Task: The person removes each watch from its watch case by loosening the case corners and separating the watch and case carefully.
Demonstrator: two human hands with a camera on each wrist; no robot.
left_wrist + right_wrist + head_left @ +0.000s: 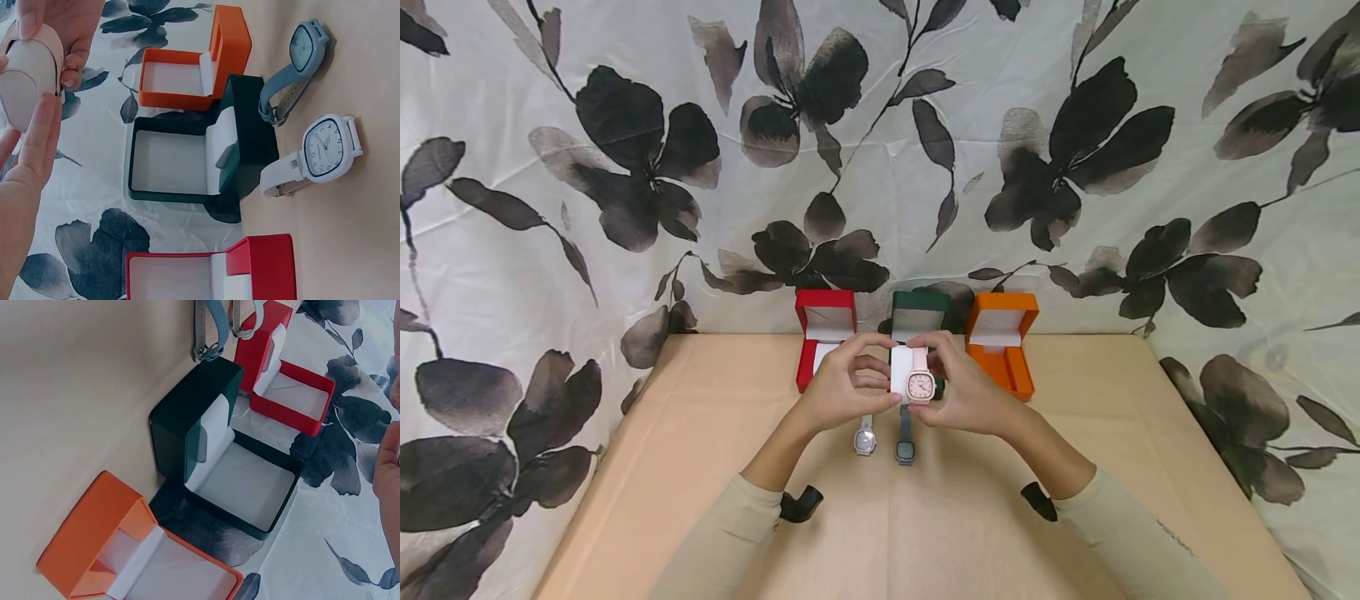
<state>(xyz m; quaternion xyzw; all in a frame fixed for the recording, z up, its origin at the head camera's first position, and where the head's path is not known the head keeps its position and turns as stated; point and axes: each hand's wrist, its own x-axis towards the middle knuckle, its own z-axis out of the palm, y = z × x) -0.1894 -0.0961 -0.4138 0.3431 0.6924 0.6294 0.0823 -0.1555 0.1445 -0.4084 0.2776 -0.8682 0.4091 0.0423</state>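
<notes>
Both hands hold a white cushion [900, 369] above the table, with a pink square-faced watch [921, 386] wrapped round it. My left hand [889, 372] grips the cushion's left side. My right hand [936, 373] pinches the watch side. In the left wrist view the cushion [25, 78] with the pink strap sits between my left fingers [39, 134] and the right hand [65, 25]. Right behind the hands stands an open green box [919, 315]. A white watch [865, 438] and a grey watch [905, 443] lie on the table below the hands.
An open red box [825, 329] stands left of the green one, an open orange box [1003, 337] to its right, all against the flowered cloth at the back. Each lid is lined white. The beige table [700, 467] extends to both sides and toward me.
</notes>
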